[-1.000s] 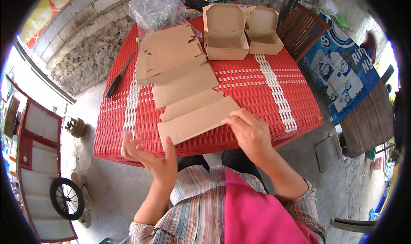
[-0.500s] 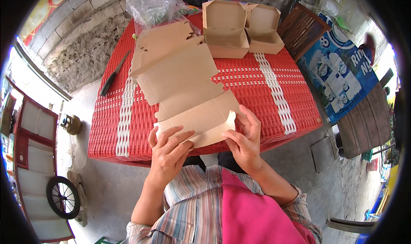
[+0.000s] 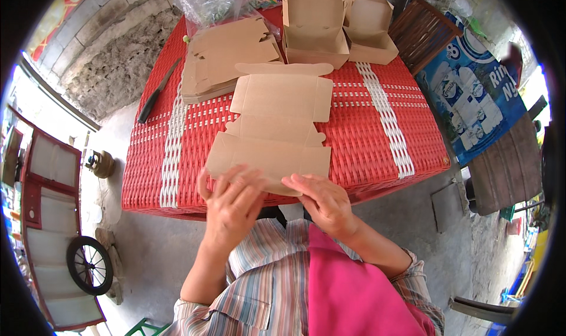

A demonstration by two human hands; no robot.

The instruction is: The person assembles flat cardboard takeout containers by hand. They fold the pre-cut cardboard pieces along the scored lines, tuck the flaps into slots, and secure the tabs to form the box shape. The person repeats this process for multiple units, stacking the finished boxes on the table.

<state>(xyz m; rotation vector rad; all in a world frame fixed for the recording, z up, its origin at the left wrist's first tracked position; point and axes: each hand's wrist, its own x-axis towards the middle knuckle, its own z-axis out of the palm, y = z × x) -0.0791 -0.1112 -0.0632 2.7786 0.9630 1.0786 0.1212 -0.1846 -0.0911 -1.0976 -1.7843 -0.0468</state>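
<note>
An unfolded brown cardboard box (image 3: 280,97) lies flat in front of me, its near edge at the table's front. The fingers of my left hand (image 3: 231,197) curl over the left part of that near edge, slightly smeared by motion. My right hand (image 3: 326,203) pinches the same edge nearer the middle, fingers on top; its thumb is mostly hidden. Beyond, to the left, sits a stack of flat cardboard boxes (image 3: 221,50). Two folded boxes, a larger one (image 3: 315,44) and a smaller one (image 3: 371,44), stand with raised lids at the far right.
The table (image 3: 377,141) has a red and white woven cover. A black-handled knife (image 3: 154,100) lies near its left edge, and a clear plastic bag (image 3: 215,6) at the back. A wooden chair (image 3: 421,35) stands at the right, beside a blue banner (image 3: 466,94).
The unfolded box has come down flat and straight, off the stack it overlapped. My right hand has shifted left and down from the right corner to the near edge.
</note>
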